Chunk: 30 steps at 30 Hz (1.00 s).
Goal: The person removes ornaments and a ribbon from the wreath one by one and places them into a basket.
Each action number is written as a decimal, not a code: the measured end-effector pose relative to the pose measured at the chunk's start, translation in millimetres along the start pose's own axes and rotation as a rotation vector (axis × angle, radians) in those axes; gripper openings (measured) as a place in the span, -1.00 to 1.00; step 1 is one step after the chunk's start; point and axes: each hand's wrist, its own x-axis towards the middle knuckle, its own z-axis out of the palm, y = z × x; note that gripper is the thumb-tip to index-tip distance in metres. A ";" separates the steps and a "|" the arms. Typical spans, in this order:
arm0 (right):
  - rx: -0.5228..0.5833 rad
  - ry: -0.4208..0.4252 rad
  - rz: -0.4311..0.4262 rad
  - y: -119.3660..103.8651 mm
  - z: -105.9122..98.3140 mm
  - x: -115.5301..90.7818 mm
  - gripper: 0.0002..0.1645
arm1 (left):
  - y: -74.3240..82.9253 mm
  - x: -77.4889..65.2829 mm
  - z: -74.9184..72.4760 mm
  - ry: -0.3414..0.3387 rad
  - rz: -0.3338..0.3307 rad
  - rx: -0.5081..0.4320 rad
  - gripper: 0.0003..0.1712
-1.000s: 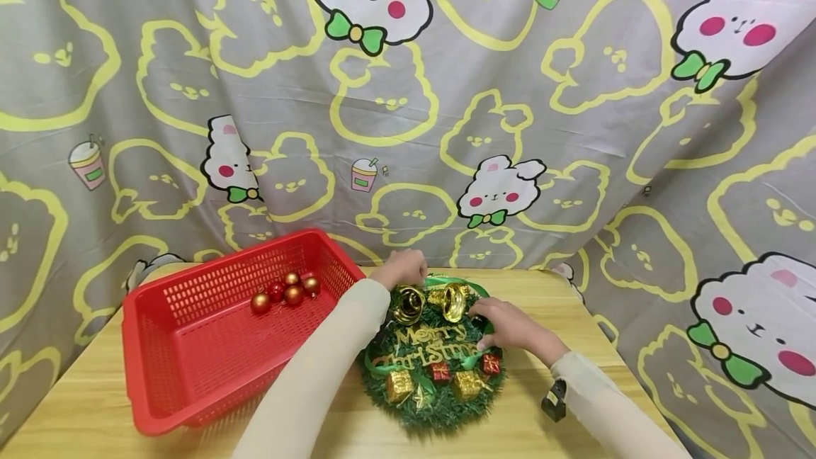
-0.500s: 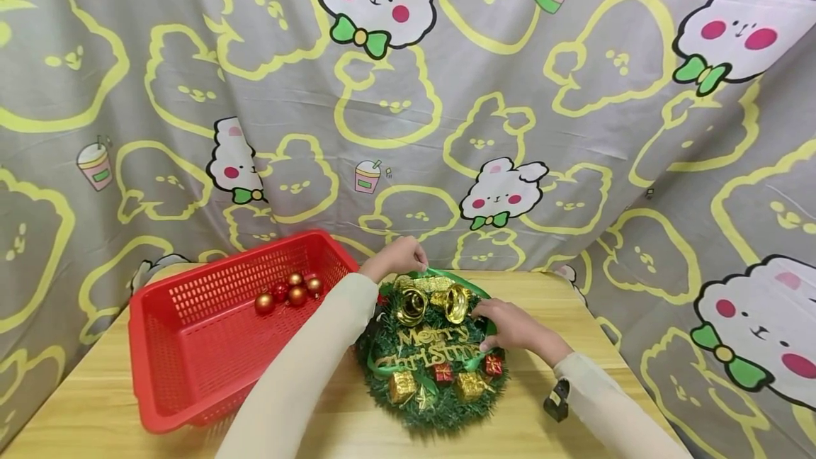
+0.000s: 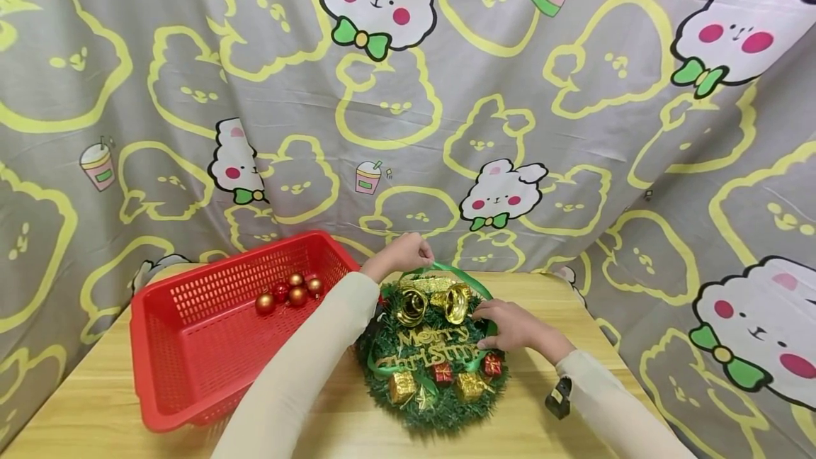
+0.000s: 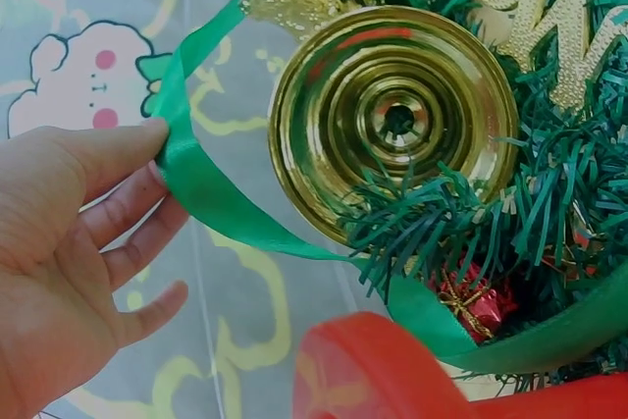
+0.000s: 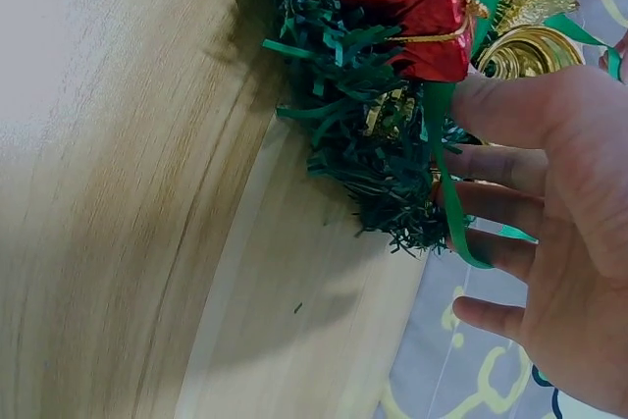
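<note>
A green Christmas wreath [image 3: 440,413] lies on the table, with two gold bells [image 3: 411,307], gold "Merry Christmas" lettering [image 3: 433,354] and small gift boxes on it. At its far edge my left hand [image 3: 403,255] pinches a green ribbon [image 4: 221,188] between thumb and fingertips and holds it raised in a loop. The gold bell [image 4: 392,120] sits beside that ribbon in the left wrist view. My right hand [image 3: 518,329] rests at the wreath's right side, its fingers nearly straight. Greenery and ribbon partly cover those fingertips near a red gift box [image 5: 427,17].
Left of the wreath stands a red plastic basket [image 3: 143,346], holding several gold and red baubles [image 3: 297,295] near its right end. The wooden table [image 3: 561,388] ends at a printed curtain [image 3: 408,119] behind. A black wrist strap [image 3: 558,398] shows on the right sleeve.
My left hand has risen from the wreath and moved slightly right, pulling the green ribbon up into a taller loop. The right hand has stayed at the wreath's right side.
</note>
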 end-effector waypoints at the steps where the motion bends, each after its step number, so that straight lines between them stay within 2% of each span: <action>1: -0.003 0.002 -0.002 0.2 0.0 0.3 -0.32 | 0.7 -0.2 -0.7 0.001 -0.001 -0.003 -0.80; 9: -0.020 0.007 -0.001 -2.4 -1.8 1.1 -0.32 | 4.7 -2.5 -5.1 0.017 -0.010 -0.011 -0.82; 20: -0.031 -0.006 0.002 -4.0 -2.3 0.8 -0.33 | 10.1 -3.4 -13.4 0.042 0.018 -0.032 -0.81; 30: -0.021 -0.009 0.011 -6.3 -3.2 -0.8 -0.33 | 17.5 -3.4 -29.3 0.036 0.057 0.015 -0.81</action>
